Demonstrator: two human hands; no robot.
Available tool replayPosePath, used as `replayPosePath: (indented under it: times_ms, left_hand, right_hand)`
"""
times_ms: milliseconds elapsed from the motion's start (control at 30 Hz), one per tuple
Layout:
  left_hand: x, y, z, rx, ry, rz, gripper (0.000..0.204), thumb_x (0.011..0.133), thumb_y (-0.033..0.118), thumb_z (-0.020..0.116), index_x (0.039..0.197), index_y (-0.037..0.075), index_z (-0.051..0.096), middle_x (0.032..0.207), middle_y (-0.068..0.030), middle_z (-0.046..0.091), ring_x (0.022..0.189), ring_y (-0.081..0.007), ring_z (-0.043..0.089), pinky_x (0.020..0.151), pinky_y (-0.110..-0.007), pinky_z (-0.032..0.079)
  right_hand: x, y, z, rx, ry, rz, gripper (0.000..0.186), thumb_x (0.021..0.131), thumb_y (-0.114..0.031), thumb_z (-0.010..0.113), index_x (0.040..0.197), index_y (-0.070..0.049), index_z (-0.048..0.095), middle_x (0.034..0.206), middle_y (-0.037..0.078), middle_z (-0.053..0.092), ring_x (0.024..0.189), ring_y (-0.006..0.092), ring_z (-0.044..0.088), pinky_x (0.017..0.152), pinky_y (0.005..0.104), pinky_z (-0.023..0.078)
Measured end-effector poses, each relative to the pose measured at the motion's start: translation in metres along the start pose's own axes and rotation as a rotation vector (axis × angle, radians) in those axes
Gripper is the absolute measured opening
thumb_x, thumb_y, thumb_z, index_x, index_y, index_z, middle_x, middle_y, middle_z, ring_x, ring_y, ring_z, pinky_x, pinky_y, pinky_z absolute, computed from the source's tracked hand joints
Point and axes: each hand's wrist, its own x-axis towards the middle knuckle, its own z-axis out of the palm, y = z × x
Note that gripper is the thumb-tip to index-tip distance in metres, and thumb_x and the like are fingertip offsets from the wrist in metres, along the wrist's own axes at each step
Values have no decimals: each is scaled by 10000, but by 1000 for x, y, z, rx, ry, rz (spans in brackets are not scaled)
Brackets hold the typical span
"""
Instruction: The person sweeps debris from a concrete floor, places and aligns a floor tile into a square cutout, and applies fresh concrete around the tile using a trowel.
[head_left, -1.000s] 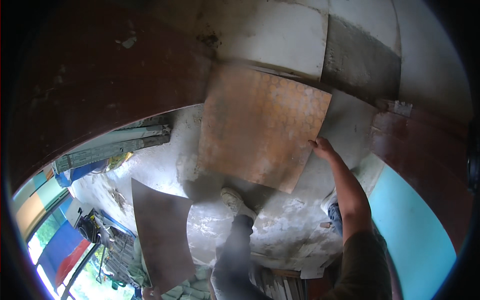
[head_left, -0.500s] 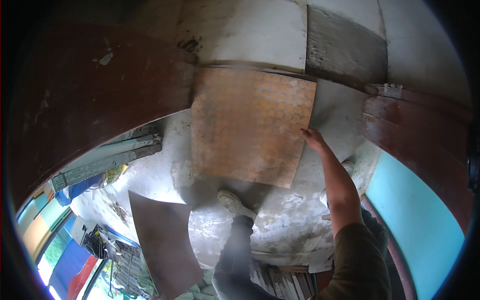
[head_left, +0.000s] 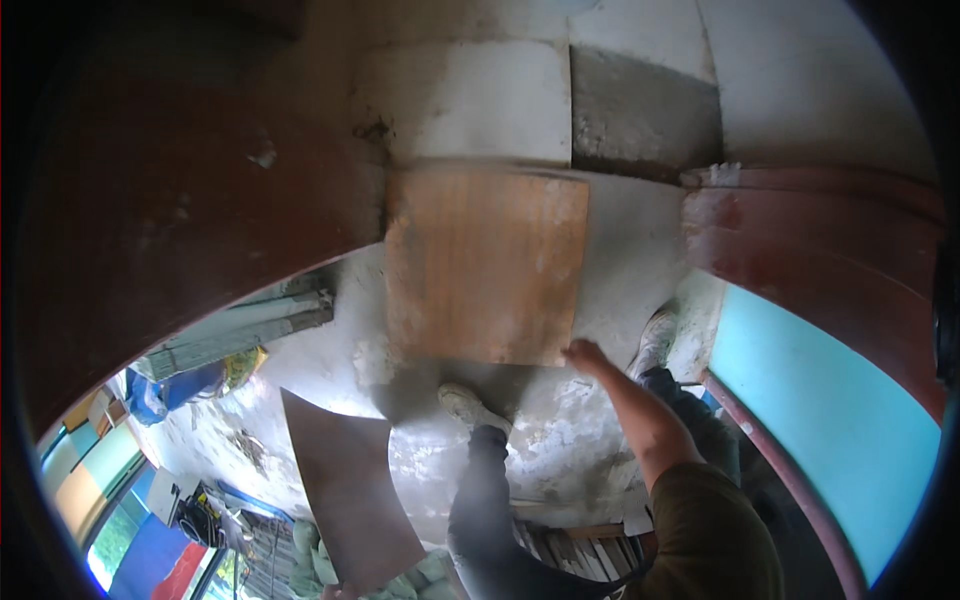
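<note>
A square orange-brown tile (head_left: 480,270) lies over the grey floor ahead of me, its surface blurred. At its near right corner is my right hand (head_left: 584,354), fingers curled closed against the edge. A second tile, plain brown (head_left: 350,480), stands out close to me at the lower left. At that tile's bottom edge only a sliver of my left hand (head_left: 336,592) shows, apparently gripping it; the rest is out of view. My left shoe (head_left: 468,408) is planted just short of the orange-brown tile.
Pale tiles (head_left: 480,100) and a bare grey patch (head_left: 645,115) lie beyond. Dark red panels (head_left: 200,200) flank the left, another (head_left: 810,225) the right, beside a turquoise surface (head_left: 810,400). Long boards (head_left: 240,325) lie left; stacked strips (head_left: 580,552) sit near my feet.
My right hand has moved from the orange-brown tile's right side to its near right corner. The tile's right side has shifted left in view. The plain brown tile has moved slightly right.
</note>
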Motion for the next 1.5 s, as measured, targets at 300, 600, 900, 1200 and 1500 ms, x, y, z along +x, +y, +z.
replayPosePath:
  times_ms: [300, 600, 900, 1200, 1500]
  left_hand:
    - [25, 3, -2, 505, -70, 390, 401, 808, 336, 682, 758, -41, 556, 639, -137, 556, 588, -214, 497, 513, -391, 415]
    - [41, 51, 8, 235, -72, 96, 442, 836, 383, 665, 915, -42, 572, 847, -123, 595, 754, -227, 515, 655, -381, 456]
    - [35, 94, 17, 439, -63, 60, 329, 863, 297, 625, 954, -17, 591, 937, -170, 581, 916, -282, 516, 826, -414, 429]
    - [52, 54, 6, 345, -62, 58, 134, 862, 146, 613, 940, 42, 579, 1043, -85, 486, 913, -202, 492, 602, -304, 467]
    - [55, 50, 10, 407, -3, 200, 121, 866, 130, 604, 932, 33, 579, 958, -81, 502, 691, -166, 493, 451, -306, 396]
  right_hand:
    - [16, 3, 80, 1049, 152, 575, 459, 885, -475, 573, 1011, -34, 575, 803, 128, 632, 604, 305, 612, 650, 460, 514]
    - [77, -34, 156, 2332, 311, 744, 633, 695, -718, 612, 1070, -218, 512, 1075, 48, 442, 908, 201, 445, 675, 351, 420]
    - [57, -56, 123, 2295, 250, 813, 670, 690, -810, 495, 1014, -226, 559, 794, -6, 471, 674, 179, 413, 600, 337, 319]
    - [51, -72, 117, 2305, 427, 613, 548, 745, -768, 454, 979, -284, 565, 739, -50, 536, 569, 158, 399, 601, 327, 285]
    - [66, -54, 128, 2295, 404, 686, 557, 792, -737, 452, 996, -234, 573, 666, -38, 538, 508, 148, 445, 487, 297, 307]
